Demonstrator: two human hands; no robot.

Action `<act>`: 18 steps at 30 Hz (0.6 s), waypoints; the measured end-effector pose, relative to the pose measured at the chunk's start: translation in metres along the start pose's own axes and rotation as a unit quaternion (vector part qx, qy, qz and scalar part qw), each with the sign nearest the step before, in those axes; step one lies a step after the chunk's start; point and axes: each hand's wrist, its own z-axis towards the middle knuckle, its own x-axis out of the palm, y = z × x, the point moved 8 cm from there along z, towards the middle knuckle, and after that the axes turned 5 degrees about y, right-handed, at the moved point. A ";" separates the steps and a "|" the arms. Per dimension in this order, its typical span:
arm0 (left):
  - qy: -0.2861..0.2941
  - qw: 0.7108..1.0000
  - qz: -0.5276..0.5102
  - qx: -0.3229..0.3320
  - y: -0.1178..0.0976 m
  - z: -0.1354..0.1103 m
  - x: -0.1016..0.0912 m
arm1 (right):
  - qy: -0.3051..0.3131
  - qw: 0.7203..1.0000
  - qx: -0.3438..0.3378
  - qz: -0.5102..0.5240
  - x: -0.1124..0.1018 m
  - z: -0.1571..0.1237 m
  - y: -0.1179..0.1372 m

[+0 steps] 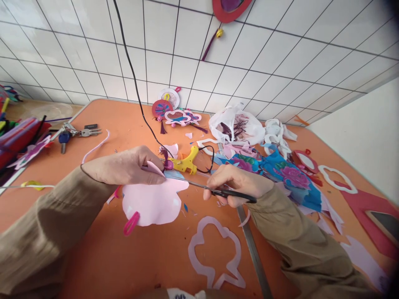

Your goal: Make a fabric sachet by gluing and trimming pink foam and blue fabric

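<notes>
Pinched between the thumb and fingers of my left hand (137,166) is a pink foam cutout (152,203) with a scalloped edge. A bright pink loop (131,223) sticks out at its lower left. My right hand (237,182) grips black-handled scissors (230,193), whose blades point left and meet the cutout's upper edge by my left fingertips. Just behind lies a yellow glue gun (188,161), with a dark red tassel and pink bell (168,165) beside its left end. A pink flower-shaped outline frame (215,249) lies flat below my right hand.
Floral blue fabric (289,178) and scraps cover the right side, near a white plastic bag (237,124). Finished-looking round ornaments (162,109) rest by the tiled wall. Keys (89,131) lie at left. A black cord (132,70) hangs down to the table. A metal strip (254,253) crosses the tabletop.
</notes>
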 end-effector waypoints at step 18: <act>0.015 1.000 -0.009 -0.010 -0.001 0.000 0.003 | 0.020 0.998 0.002 -0.052 0.000 -0.001 0.001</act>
